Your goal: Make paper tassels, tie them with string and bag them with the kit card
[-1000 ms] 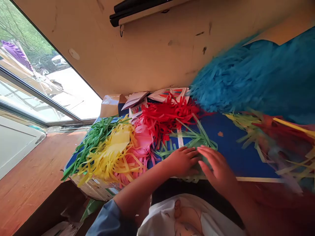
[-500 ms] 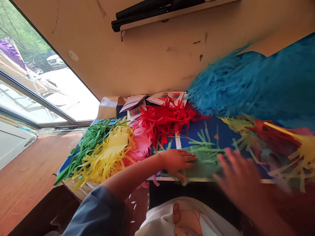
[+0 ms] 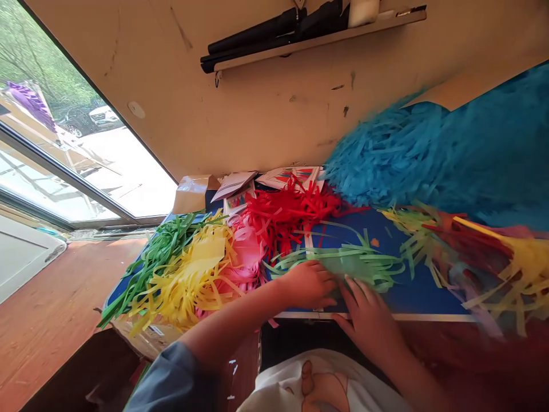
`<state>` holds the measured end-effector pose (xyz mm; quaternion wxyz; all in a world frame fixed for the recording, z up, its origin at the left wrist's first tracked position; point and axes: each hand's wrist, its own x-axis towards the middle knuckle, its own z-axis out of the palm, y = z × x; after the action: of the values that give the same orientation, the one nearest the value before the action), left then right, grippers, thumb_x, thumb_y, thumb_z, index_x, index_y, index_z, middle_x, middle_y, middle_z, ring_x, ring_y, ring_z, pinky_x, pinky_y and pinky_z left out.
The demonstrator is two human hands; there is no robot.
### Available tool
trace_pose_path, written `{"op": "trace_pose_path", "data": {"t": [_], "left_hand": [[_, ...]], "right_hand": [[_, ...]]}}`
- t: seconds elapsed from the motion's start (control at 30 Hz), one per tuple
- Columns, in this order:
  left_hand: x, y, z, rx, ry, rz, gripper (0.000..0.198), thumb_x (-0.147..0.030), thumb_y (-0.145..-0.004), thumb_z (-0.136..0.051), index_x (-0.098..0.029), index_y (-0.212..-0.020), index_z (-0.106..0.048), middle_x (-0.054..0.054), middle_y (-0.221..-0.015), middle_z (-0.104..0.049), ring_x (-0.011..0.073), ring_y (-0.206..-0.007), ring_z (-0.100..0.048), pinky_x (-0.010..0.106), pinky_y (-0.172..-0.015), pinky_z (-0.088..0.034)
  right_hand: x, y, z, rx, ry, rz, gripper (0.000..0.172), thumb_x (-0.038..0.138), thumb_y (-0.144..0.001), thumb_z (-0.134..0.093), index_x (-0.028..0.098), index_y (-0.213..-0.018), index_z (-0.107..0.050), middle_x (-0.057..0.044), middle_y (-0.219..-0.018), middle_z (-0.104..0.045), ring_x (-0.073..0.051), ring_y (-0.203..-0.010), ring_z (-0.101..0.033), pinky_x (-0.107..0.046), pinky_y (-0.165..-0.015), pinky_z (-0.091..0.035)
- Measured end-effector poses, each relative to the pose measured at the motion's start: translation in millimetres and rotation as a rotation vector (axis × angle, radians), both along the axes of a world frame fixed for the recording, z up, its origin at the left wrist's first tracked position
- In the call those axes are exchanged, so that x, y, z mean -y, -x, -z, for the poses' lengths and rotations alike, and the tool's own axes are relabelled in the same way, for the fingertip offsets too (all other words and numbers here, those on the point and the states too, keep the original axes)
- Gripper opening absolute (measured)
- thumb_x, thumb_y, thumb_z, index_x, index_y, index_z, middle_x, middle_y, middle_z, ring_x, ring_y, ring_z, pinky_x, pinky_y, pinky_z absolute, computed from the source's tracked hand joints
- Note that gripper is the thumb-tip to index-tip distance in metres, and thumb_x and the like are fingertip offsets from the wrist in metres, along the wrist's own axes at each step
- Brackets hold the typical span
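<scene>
A light green piece of fringed tissue paper (image 3: 351, 260) lies across the blue tabletop in front of me, its strips spreading to both sides. My left hand (image 3: 311, 284) rests on its near left part, fingers bent down onto the paper and the thumb toward the right. Close beside it, my right hand (image 3: 369, 312) reaches in at the paper's near edge. Its fingers are stretched and the thumb stands apart. The two hands' fingertips nearly meet. How much paper lies under the fingers is hidden.
Fringed paper in green (image 3: 167, 243), yellow (image 3: 206, 252), pink (image 3: 247, 240) and red (image 3: 287, 212) lies on the left and behind. A large blue fringed mass (image 3: 429, 149) fills the right back. Mixed-colour strips (image 3: 493, 257) lie right. A wall shelf (image 3: 317, 37) hangs above.
My right hand has moved left and down, close to my left hand. The light green strips have been drawn into a narrower, sideways bundle. The left hand's fingers are more bent.
</scene>
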<state>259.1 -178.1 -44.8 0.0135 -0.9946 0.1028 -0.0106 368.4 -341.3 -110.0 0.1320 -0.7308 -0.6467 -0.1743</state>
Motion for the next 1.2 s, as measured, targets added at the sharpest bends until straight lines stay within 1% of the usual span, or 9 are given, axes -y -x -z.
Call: {"op": "trace_pose_path", "data": {"t": [0.1, 0.2, 0.33, 0.4, 0.57, 0.67, 0.83, 0.97, 1.2], "left_hand": [[25.2, -1.5, -1.0, 0.039, 0.045, -0.151, 0.019, -0.025, -0.088, -0.05, -0.013, -0.099, -0.06, 0.008, -0.091, -0.068, 0.0205, -0.085, -0.063, 0.035, -0.087, -0.045], [49.5, 0.2, -5.3, 0.059, 0.123, -0.249, 0.016, -0.023, -0.089, -0.048, -0.014, -0.096, -0.059, 0.005, -0.081, -0.067, 0.019, -0.077, -0.064, 0.035, -0.082, -0.047], [69.3, 16.0, -12.6, 0.026, 0.275, -0.198, 0.021, -0.032, -0.089, -0.046, -0.017, -0.095, -0.059, 0.004, -0.075, -0.068, 0.0172, -0.068, -0.064, 0.029, -0.064, -0.048], [69.6, 25.9, -16.6, 0.054, 0.344, -0.173, 0.023, -0.035, -0.09, -0.045, -0.019, -0.093, -0.061, 0.003, -0.073, -0.068, 0.0162, -0.067, -0.064, 0.027, -0.063, -0.048], [56.0, 24.0, -19.5, 0.139, 0.343, -0.441, 0.037, -0.042, -0.091, -0.043, -0.016, -0.115, -0.055, 0.009, -0.105, -0.067, 0.0215, -0.095, -0.063, 0.032, -0.08, -0.049], [52.4, 9.4, -7.8, 0.06, 0.252, -0.417, 0.046, -0.046, -0.088, -0.047, -0.015, -0.121, -0.052, 0.009, -0.12, -0.062, 0.0249, -0.112, -0.055, 0.037, -0.092, -0.045], [47.0, 8.1, 13.2, 0.029, 0.155, -0.534, 0.044, -0.045, -0.09, -0.045, -0.016, -0.122, -0.053, 0.007, -0.126, -0.059, 0.0236, -0.116, -0.052, 0.038, -0.096, -0.042], [45.4, 17.6, 18.5, 0.026, 0.12, -0.487, 0.048, -0.047, -0.089, -0.045, -0.016, -0.125, -0.05, 0.007, -0.132, -0.054, 0.0246, -0.12, -0.048, 0.039, -0.099, -0.039], [49.1, 17.0, 25.0, 0.056, 0.097, -0.452, 0.051, -0.048, -0.088, -0.048, -0.016, -0.128, -0.047, 0.005, -0.135, -0.051, 0.0231, -0.122, -0.045, 0.04, -0.101, -0.035]], "right_hand": [[0.4, 4.7, 2.1, -0.014, 0.021, 0.088, 0.046, 0.045, -0.085, -0.048, 0.012, -0.115, -0.059, -0.015, -0.125, -0.055, -0.03, -0.108, -0.049, -0.042, -0.081, -0.042], [0.9, 3.9, 7.2, 0.009, -0.009, 0.102, 0.043, 0.038, -0.085, -0.045, 0.012, -0.117, -0.057, -0.015, -0.128, -0.053, -0.029, -0.108, -0.049, -0.042, -0.08, -0.041], [-0.8, 1.6, 11.9, 0.053, -0.103, 0.09, 0.041, 0.025, -0.083, -0.044, 0.014, -0.121, -0.054, -0.016, -0.129, -0.052, -0.03, -0.114, -0.048, -0.044, -0.084, -0.038], [-2.0, 2.6, 10.9, 0.052, -0.117, 0.091, 0.041, 0.027, -0.084, -0.043, 0.012, -0.12, -0.055, -0.019, -0.128, -0.051, -0.033, -0.116, -0.046, -0.047, -0.088, -0.036], [-2.0, 6.2, 5.8, 0.016, -0.079, 0.079, 0.046, 0.038, -0.086, -0.04, 0.01, -0.119, -0.054, -0.019, -0.129, -0.051, -0.032, -0.118, -0.046, -0.05, -0.091, -0.035], [-0.8, 6.5, 5.7, -0.007, -0.066, 0.1, 0.042, 0.035, -0.085, -0.038, 0.012, -0.116, -0.056, -0.016, -0.129, -0.052, -0.031, -0.118, -0.046, -0.052, -0.092, -0.034], [-0.7, 2.2, 5.1, -0.052, -0.06, 0.103, 0.04, 0.037, -0.089, -0.037, 0.012, -0.114, -0.057, -0.016, -0.126, -0.054, -0.03, -0.113, -0.049, -0.052, -0.094, -0.032], [-2.4, -7.4, 0.8, -0.089, -0.084, 0.12, 0.036, 0.031, -0.092, -0.033, 0.014, -0.11, -0.059, -0.013, -0.118, -0.06, -0.029, -0.109, -0.053, -0.052, -0.093, -0.033], [-3.4, -20.4, -6.1, -0.108, -0.13, 0.214, 0.041, 0.037, -0.093, -0.032, 0.009, -0.11, -0.057, -0.019, -0.117, -0.059, -0.033, -0.11, -0.052, -0.057, -0.093, -0.033]]}}
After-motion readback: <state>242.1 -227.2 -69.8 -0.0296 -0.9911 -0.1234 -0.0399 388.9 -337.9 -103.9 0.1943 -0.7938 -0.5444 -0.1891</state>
